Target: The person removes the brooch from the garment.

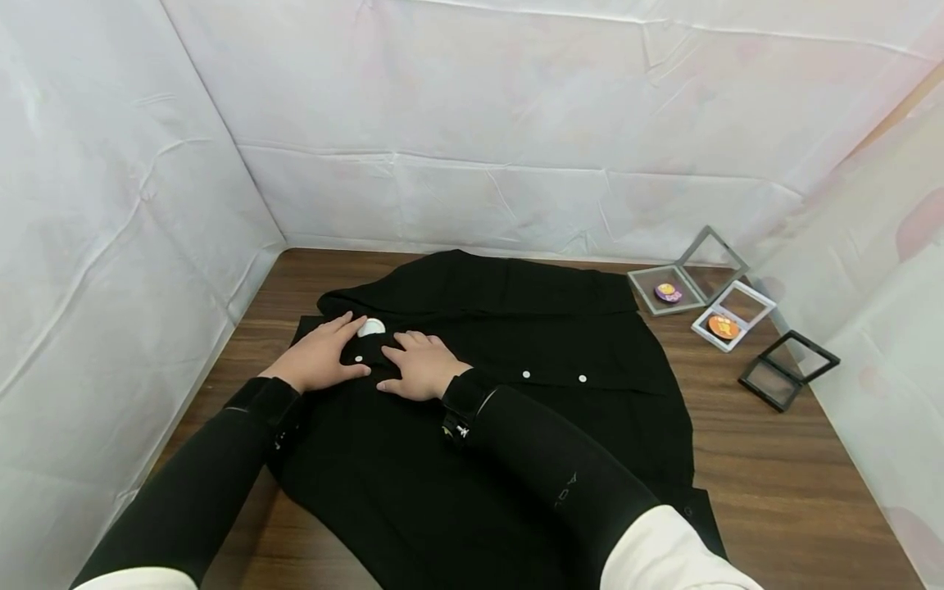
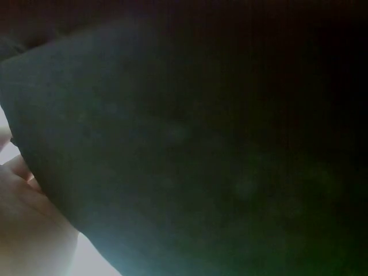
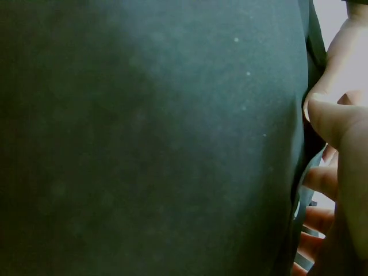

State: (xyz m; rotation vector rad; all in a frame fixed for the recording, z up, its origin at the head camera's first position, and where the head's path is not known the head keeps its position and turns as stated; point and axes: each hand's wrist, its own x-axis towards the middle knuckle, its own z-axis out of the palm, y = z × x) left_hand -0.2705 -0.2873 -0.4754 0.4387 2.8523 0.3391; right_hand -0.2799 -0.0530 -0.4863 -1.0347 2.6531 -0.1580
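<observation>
A black shirt (image 1: 472,442) with small white buttons lies spread out, its collar end to the left. On its upper left part rests my left hand (image 1: 322,354), fingers reaching forward and thumb out to the right. My right hand (image 1: 425,366) lies just to the right, fingers pointing left and spread on the cloth. Between the two hands sits a white rounded piece (image 1: 372,327), its lower part hidden by black cloth. One white button (image 1: 359,359) shows below it, between left thumb and forefinger. In both wrist views dark cloth fills most of the picture.
On the brown wooden table (image 1: 804,483), three hinged display frames stand open at the right: a grey one (image 1: 649,276) with a purple and yellow badge, a white one (image 1: 764,305) with an orange badge, and a black one (image 1: 756,394). White cloth walls (image 1: 472,197) enclose the table.
</observation>
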